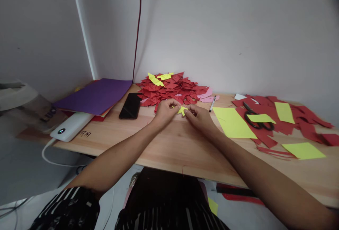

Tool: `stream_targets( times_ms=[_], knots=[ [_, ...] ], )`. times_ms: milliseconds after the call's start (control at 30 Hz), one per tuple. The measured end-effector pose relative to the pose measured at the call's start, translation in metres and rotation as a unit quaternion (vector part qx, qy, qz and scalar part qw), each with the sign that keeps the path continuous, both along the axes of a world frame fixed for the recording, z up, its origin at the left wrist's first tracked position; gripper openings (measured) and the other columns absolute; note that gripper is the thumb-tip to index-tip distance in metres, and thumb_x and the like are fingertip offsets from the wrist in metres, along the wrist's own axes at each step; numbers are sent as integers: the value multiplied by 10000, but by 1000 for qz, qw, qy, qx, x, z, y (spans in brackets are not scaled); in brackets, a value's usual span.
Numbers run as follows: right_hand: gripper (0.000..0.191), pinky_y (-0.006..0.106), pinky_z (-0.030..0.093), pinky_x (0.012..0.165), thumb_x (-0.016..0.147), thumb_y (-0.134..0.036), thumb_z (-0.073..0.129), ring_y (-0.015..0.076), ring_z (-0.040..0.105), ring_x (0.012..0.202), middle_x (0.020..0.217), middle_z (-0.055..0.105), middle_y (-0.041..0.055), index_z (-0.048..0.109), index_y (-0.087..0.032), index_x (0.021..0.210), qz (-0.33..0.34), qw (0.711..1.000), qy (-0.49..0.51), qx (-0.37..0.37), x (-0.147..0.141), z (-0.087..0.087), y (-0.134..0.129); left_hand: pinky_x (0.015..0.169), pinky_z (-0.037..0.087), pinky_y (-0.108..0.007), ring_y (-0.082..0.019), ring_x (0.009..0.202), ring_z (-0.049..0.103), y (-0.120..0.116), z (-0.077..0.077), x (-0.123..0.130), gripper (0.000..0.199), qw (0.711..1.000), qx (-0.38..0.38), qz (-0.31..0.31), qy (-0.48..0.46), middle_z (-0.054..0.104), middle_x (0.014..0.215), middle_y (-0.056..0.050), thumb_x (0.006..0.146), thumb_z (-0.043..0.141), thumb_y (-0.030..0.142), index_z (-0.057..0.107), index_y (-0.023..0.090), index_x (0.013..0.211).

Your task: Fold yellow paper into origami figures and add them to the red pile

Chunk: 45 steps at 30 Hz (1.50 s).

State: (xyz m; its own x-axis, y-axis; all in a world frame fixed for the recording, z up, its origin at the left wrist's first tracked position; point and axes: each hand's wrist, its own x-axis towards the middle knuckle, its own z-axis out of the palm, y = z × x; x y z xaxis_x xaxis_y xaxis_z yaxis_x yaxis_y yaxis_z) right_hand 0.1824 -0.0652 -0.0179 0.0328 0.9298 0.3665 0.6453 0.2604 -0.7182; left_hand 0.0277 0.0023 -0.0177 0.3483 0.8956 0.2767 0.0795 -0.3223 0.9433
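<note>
Right at the centre of the frame, a small yellow paper piece [182, 110] sits between two hands, just above the near part of the wooden table [169, 145]. The left hand [167, 110] has its fingertips closed on the paper's left end; the right hand [196, 114] pinches the other end between thumb and finger, the remaining fingers curled.

Directly behind the hands there's a big heap of red folded paper [172, 87], two yellow strips [156, 79] lying on top, and pink paper [207, 95] peeking out at its right edge. A marker [212, 104] lies just right of that, and next to it a large yellow sheet [234, 122].

Over to the right of the frame, it's red scraps [286, 124] spread about, with black-handled scissors [255, 118] among them, a yellow strip [262, 118] lying across the handles. One yellow rectangle [284, 112] rests on the scraps, another yellow piece [304, 151] lies nearer, at lower right.

Swing left of the heap: a black phone [130, 106] lies flat, then a purple sheet [96, 96] on top of other coloured paper, and at its near edge a white power bank [71, 127] with a white cable [54, 159] looping down past the table edge.
</note>
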Motion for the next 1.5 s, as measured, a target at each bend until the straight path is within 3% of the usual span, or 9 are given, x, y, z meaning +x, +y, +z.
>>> stream_targets(
  times_ms=[867, 1500],
  knots=[
    [210, 254, 364, 602, 871, -311, 502, 141, 524, 624, 669, 613, -3, 617, -183, 751, -1, 1000, -5, 2, 0, 0, 1, 626, 422, -216, -112, 674, 561, -1, 0, 0, 88, 1000, -11, -14, -15, 663, 734, -30, 702, 629, 207, 674, 140, 737],
    [200, 247, 397, 625, 876, -300, 495, 152, 581, 650, 716, 685, 18, 624, -187, 771, 26, 1000, -17, -5, -1, 0, 1, 620, 413, -225, -120, 678, 571, -4, 1, 0, 119, 999, -3, -19, 29, 672, 739, -33, 698, 615, 212, 690, 134, 749]
  ],
)
